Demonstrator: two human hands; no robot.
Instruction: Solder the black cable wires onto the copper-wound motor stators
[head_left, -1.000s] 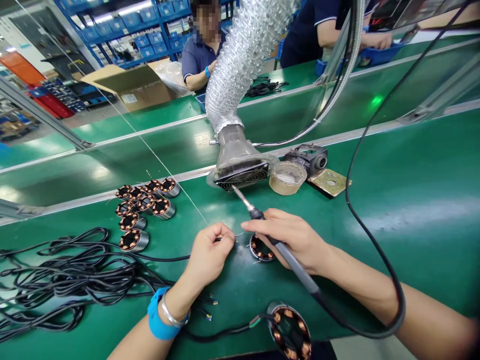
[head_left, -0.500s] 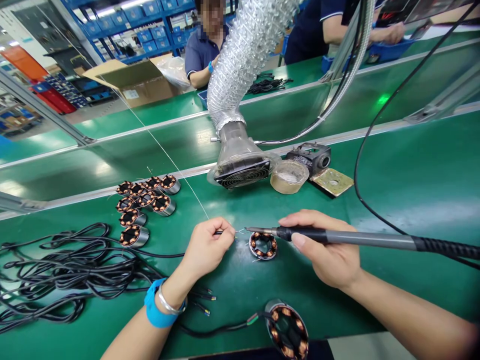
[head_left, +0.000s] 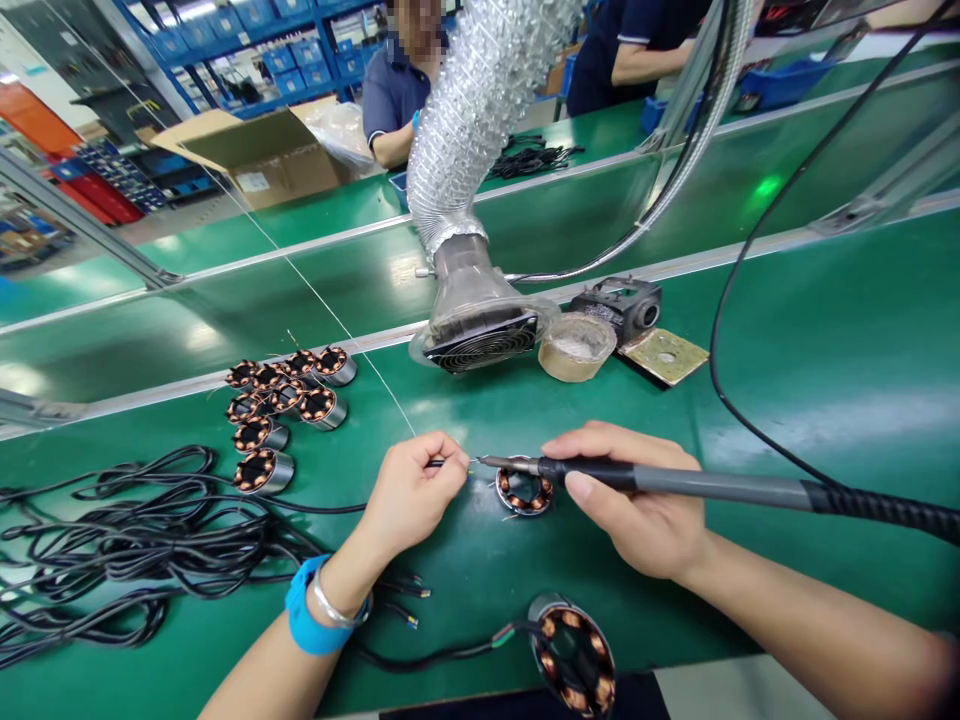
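Observation:
My right hand (head_left: 637, 505) grips a soldering iron (head_left: 675, 484) held level, its tip pointing left. The tip meets the bare end of a thin black wire (head_left: 442, 463) pinched in my left hand (head_left: 416, 492). Just below the tip a small motor stator (head_left: 523, 490) with copper windings lies on the green bench (head_left: 825, 380). A thin strand of solder wire (head_left: 330, 318) runs from my left hand up to the far left.
A fume extractor hose with a fan mouth (head_left: 480, 335) stands behind the hands, beside a tape roll (head_left: 576, 347) and an iron stand (head_left: 626, 308). Several stators (head_left: 281, 400) and a tangle of black cables (head_left: 127, 545) lie left. Another wired stator (head_left: 574, 655) sits at the near edge. People work across the line.
My right hand swung the soldering iron from pointing up at the fan down to level, bringing its tip to the wire end in my left hand. The left hand barely moved.

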